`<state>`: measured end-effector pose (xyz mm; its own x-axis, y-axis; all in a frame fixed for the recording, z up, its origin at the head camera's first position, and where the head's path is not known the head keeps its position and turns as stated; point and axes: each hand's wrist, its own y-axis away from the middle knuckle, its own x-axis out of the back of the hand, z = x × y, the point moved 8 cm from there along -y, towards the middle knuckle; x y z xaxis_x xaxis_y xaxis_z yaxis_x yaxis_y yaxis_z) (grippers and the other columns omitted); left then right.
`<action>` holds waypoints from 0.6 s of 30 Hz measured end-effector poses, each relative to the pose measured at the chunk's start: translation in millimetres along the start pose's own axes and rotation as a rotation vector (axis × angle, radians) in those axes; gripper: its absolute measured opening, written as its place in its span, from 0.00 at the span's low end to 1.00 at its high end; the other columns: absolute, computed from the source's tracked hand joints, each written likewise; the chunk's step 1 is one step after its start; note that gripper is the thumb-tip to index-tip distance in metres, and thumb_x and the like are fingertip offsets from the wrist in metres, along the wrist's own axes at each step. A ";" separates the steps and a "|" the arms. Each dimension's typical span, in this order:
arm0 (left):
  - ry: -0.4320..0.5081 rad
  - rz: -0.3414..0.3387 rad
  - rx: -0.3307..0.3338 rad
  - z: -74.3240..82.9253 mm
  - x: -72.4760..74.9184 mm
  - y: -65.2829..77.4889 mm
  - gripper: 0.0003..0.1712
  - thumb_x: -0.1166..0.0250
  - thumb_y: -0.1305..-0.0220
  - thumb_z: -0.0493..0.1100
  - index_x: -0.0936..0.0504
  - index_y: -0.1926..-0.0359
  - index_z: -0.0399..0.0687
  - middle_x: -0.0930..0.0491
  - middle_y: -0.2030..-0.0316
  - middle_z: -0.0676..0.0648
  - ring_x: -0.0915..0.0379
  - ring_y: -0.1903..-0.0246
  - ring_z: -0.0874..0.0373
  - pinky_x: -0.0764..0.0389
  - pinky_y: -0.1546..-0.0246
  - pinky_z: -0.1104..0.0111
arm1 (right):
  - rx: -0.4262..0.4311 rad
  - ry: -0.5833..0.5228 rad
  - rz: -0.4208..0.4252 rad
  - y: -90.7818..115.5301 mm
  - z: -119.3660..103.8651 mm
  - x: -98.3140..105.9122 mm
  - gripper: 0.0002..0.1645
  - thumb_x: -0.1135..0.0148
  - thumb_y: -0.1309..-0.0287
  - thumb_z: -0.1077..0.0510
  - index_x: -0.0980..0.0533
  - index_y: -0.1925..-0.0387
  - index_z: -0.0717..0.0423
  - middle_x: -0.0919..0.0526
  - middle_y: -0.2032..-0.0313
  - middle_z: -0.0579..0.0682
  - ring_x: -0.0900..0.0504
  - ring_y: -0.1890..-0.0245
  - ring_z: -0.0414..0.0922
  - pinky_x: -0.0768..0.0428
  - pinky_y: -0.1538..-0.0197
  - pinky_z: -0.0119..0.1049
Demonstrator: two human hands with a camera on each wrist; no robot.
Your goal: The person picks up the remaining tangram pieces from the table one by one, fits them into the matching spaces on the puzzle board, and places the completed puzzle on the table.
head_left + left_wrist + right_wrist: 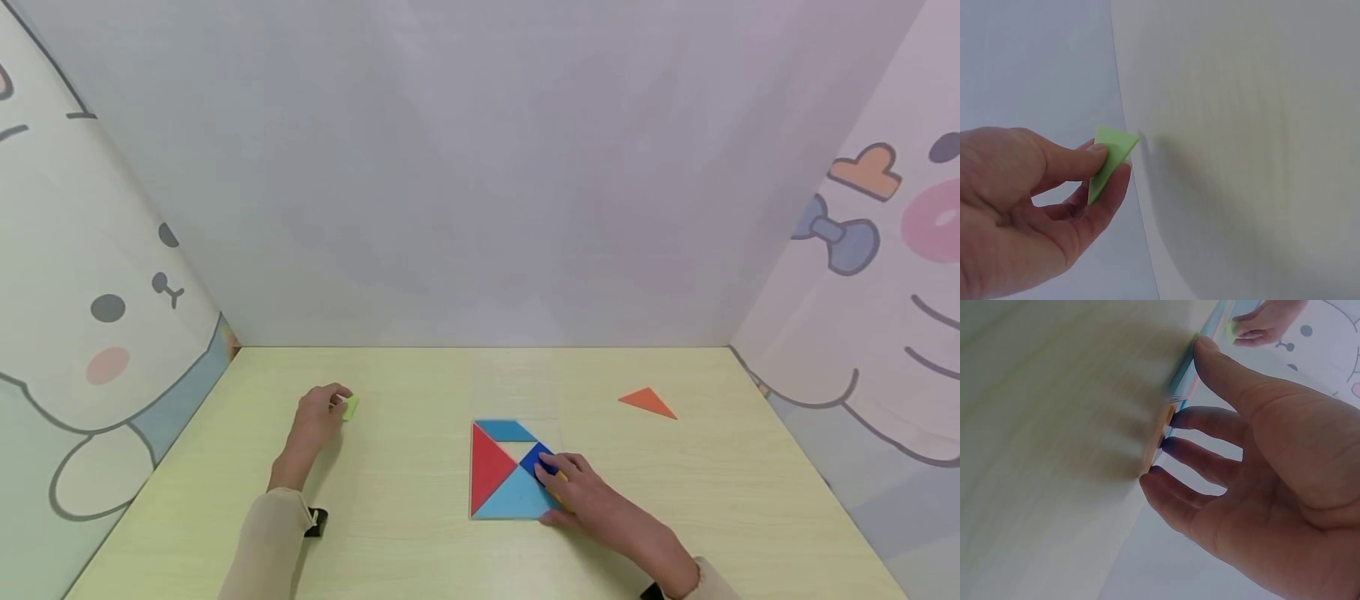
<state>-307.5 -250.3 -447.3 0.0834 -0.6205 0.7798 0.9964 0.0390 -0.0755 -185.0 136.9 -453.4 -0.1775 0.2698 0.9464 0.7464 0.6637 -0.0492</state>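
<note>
My left hand (318, 417) pinches a lime-green triangle tangram piece (1112, 156) between thumb and fingers, at the left of the table. My right hand (592, 500) rests its fingertips on the dark blue square piece (534, 457) and on a yellow piece (561, 490), which it largely covers. Its thumb touches the edge of the large light blue triangle (513, 497). Beside these lie a large red triangle (490, 472) and a blue parallelogram (506, 431). A small pale triangular gap shows between red, blue and dark blue.
An orange triangle (648, 402) lies apart at the right of the pale wood table (405, 533). A plain grey-white wall panel (480, 183) rises behind the table, with cartoon-printed panels at either side.
</note>
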 end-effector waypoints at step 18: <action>0.051 0.010 -0.029 21.9 -15.3 -1.1 0.09 0.42 0.28 0.28 0.19 0.51 0.32 0.20 0.60 0.38 0.23 0.59 0.45 0.22 0.56 0.53 | -0.010 0.001 -0.012 -0.4 0.0 -0.3 0.37 0.34 0.33 0.47 0.29 0.31 0.66 0.30 0.35 0.59 0.31 0.37 0.58 0.18 0.43 0.48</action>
<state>-309.6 -223.7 -445.6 0.0915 -0.6590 0.7466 0.9946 0.0229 -0.1017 -185.3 136.6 -453.7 -0.1852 0.2611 0.9474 0.7505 0.6600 -0.0352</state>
